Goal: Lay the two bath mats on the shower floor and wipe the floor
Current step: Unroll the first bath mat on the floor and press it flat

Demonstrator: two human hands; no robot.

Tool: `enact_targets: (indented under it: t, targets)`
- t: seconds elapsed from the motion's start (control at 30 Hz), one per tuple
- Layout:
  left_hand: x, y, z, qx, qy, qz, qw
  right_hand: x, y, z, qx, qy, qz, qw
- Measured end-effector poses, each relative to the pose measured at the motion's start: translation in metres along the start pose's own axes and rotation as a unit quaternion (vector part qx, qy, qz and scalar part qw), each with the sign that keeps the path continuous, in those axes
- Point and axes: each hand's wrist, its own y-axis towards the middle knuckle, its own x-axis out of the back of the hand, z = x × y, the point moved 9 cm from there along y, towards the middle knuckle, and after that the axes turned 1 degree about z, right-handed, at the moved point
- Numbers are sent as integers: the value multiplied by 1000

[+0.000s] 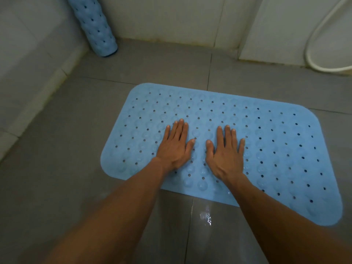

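Flat light-blue perforated rubber bath mat [257, 141] lies unrolled mid grey tiled shower floor [57, 168], slightly askew. I press left hand [176, 147] and right hand [225, 152] palms down, fingers spread flat, gripping nothing, near mat's front edge. Mat looks soft, floppy, light; best lifted by corner or short edge. Second rolled light-blue bath mat [97, 29] stands upright in back-left corner. Wet patch [205, 216] by front edge: slippery. White hose [314, 50] at right wall.

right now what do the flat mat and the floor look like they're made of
Flat mat: probably soft rubber or vinyl, matte light blue, with rows of punched holes and moulded bumps. Floor: likely glazed grey tile, with grout lines and a wet shine near the mat.
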Motion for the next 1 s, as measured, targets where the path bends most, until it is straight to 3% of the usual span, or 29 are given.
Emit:
enact_targets:
  t: [0.23, 0.43, 0.7, 1.0]
  targets:
    - [35, -15, 51, 51, 38, 7, 998, 28, 0, 18, 21, -5, 35, 999]
    - [132, -24, 85, 80, 68, -5, 994, 93, 13, 67, 36, 14, 51, 998]
    - [305, -64, 43, 114, 41, 12, 993, 266, 6, 154, 105, 43, 57, 992]
    - [492, -88, -35, 151, 34, 33, 987, 490, 8, 181, 142, 55, 64, 986]
